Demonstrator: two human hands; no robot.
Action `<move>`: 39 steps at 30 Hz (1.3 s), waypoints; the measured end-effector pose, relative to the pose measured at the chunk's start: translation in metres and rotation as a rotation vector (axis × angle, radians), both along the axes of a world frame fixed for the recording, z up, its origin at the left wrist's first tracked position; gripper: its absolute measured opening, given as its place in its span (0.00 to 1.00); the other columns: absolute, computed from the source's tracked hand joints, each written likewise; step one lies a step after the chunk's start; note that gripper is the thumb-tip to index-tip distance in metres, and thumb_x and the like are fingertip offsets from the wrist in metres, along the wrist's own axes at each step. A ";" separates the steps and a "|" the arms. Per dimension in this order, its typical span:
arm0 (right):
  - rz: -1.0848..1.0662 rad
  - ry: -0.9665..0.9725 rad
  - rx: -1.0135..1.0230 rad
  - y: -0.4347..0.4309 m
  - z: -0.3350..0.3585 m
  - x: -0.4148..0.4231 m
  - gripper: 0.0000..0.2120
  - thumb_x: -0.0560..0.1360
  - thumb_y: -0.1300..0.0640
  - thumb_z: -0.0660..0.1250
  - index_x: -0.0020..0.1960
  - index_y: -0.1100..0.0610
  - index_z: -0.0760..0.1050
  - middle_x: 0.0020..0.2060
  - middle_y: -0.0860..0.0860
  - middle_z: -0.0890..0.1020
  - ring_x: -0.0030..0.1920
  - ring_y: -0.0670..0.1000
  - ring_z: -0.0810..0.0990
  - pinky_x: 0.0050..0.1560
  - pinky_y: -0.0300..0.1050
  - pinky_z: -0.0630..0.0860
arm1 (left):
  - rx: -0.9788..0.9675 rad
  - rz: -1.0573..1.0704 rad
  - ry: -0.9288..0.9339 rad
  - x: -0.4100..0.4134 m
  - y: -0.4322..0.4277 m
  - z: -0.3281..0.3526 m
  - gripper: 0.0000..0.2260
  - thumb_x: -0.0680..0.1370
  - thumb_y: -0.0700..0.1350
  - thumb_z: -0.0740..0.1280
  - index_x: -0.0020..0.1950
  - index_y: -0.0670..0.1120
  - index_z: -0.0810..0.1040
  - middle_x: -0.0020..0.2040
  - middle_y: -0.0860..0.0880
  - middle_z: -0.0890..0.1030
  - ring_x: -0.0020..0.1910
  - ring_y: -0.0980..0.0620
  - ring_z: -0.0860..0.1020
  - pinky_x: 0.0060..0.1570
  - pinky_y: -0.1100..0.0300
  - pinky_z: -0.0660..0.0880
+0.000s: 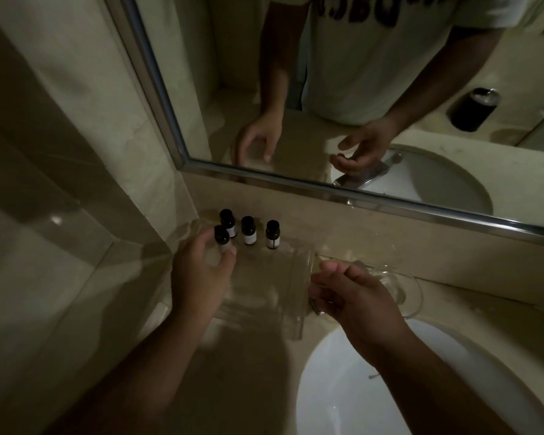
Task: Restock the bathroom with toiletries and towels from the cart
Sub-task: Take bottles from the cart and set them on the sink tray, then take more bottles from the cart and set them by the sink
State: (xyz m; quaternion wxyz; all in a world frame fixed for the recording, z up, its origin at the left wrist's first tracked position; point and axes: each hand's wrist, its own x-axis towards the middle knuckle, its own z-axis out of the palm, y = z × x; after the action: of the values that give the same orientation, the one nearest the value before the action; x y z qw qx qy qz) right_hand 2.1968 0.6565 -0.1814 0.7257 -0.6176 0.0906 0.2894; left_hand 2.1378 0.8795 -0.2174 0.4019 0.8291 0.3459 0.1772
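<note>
Several small toiletry bottles with black caps and white labels stand in a clear plastic tray (274,290) on the counter, near the mirror. My left hand (198,274) pinches the front-left bottle (222,238) between thumb and fingers. Behind it stand a second bottle (227,221), a third bottle (248,230) and the rightmost bottle (272,234), all upright. My right hand (355,296) hovers at the tray's right edge with loosely curled fingers; its reflection shows nothing in it.
A clear drinking glass (402,288) stands just behind my right hand. The white sink basin (343,387) lies at the lower right. A framed mirror (327,189) runs along the back, and a tiled wall (60,152) closes the left side.
</note>
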 end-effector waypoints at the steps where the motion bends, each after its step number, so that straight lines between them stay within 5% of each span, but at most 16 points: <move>1: -0.002 -0.011 -0.009 -0.003 0.005 -0.003 0.03 0.76 0.62 0.69 0.50 0.59 0.80 0.42 0.55 0.84 0.46 0.56 0.83 0.56 0.57 0.76 | 0.021 -0.014 0.012 -0.003 -0.003 0.005 0.16 0.76 0.54 0.70 0.64 0.54 0.78 0.60 0.55 0.77 0.63 0.53 0.74 0.59 0.52 0.74; 3: -0.007 -0.040 -0.016 -0.009 0.016 -0.009 0.04 0.78 0.61 0.68 0.49 0.59 0.81 0.42 0.56 0.84 0.46 0.57 0.82 0.53 0.55 0.77 | 0.053 -0.047 0.041 -0.011 -0.009 0.019 0.19 0.76 0.56 0.67 0.66 0.53 0.77 0.65 0.53 0.76 0.66 0.51 0.72 0.63 0.49 0.73; 7: 0.017 -0.132 -0.036 -0.022 0.046 -0.025 0.08 0.80 0.57 0.65 0.50 0.59 0.82 0.41 0.55 0.86 0.42 0.53 0.84 0.42 0.43 0.77 | 0.117 -0.154 0.066 -0.026 -0.026 0.050 0.19 0.78 0.56 0.66 0.68 0.54 0.76 0.62 0.57 0.74 0.63 0.57 0.70 0.60 0.58 0.68; 14: 0.049 -0.308 -0.182 -0.055 0.103 -0.038 0.08 0.79 0.52 0.67 0.54 0.53 0.83 0.48 0.53 0.86 0.52 0.55 0.84 0.56 0.53 0.78 | 0.208 -0.307 0.100 -0.039 -0.052 0.120 0.23 0.77 0.61 0.63 0.69 0.55 0.74 0.65 0.54 0.76 0.63 0.53 0.73 0.62 0.49 0.73; 18: 0.060 -0.433 -0.251 -0.070 0.136 -0.045 0.07 0.79 0.53 0.68 0.50 0.54 0.83 0.46 0.54 0.86 0.50 0.55 0.84 0.48 0.47 0.76 | 0.291 -0.368 0.051 -0.045 -0.069 0.163 0.25 0.76 0.61 0.62 0.70 0.52 0.74 0.68 0.51 0.75 0.66 0.51 0.71 0.65 0.52 0.69; 22: 0.136 -0.632 -0.463 -0.089 0.163 -0.046 0.07 0.78 0.52 0.69 0.47 0.55 0.83 0.41 0.56 0.85 0.40 0.48 0.80 0.43 0.44 0.73 | 0.359 -0.416 0.053 -0.046 -0.085 0.201 0.26 0.77 0.63 0.60 0.72 0.53 0.73 0.71 0.52 0.72 0.69 0.51 0.68 0.67 0.53 0.65; 25: 0.214 -0.814 -0.708 -0.105 0.185 -0.042 0.06 0.78 0.50 0.68 0.53 0.49 0.82 0.41 0.42 0.82 0.41 0.38 0.78 0.40 0.34 0.71 | 0.379 -0.443 0.037 -0.047 -0.095 0.229 0.25 0.78 0.62 0.61 0.73 0.54 0.71 0.72 0.53 0.70 0.71 0.50 0.65 0.68 0.51 0.66; 27: 0.251 -0.910 -0.841 -0.115 0.200 -0.042 0.07 0.79 0.49 0.67 0.54 0.48 0.81 0.43 0.41 0.80 0.43 0.36 0.77 0.40 0.31 0.70 | 0.411 -0.471 0.041 -0.048 -0.103 0.249 0.26 0.79 0.63 0.60 0.74 0.54 0.69 0.74 0.52 0.69 0.73 0.49 0.63 0.70 0.50 0.64; 33: 0.261 -0.936 -0.995 -0.140 0.231 -0.033 0.10 0.77 0.43 0.65 0.55 0.45 0.80 0.49 0.44 0.82 0.45 0.41 0.78 0.44 0.40 0.73 | 0.374 -0.516 0.067 -0.053 -0.120 0.285 0.28 0.79 0.65 0.59 0.76 0.56 0.66 0.77 0.52 0.65 0.75 0.49 0.60 0.73 0.48 0.62; 39: 0.160 -0.884 -1.078 -0.173 0.285 -0.062 0.23 0.77 0.41 0.67 0.69 0.47 0.71 0.56 0.50 0.78 0.52 0.49 0.78 0.51 0.43 0.75 | 0.327 -0.586 0.048 -0.064 -0.140 0.317 0.30 0.77 0.66 0.61 0.77 0.57 0.62 0.77 0.51 0.64 0.75 0.47 0.61 0.72 0.48 0.64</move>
State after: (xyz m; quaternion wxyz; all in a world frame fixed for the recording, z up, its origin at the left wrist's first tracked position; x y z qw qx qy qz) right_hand 2.1349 0.4837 0.1038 0.2637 -0.9559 -0.1277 -0.0217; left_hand 2.0739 0.7390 0.0999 0.2892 0.9508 0.0692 0.0875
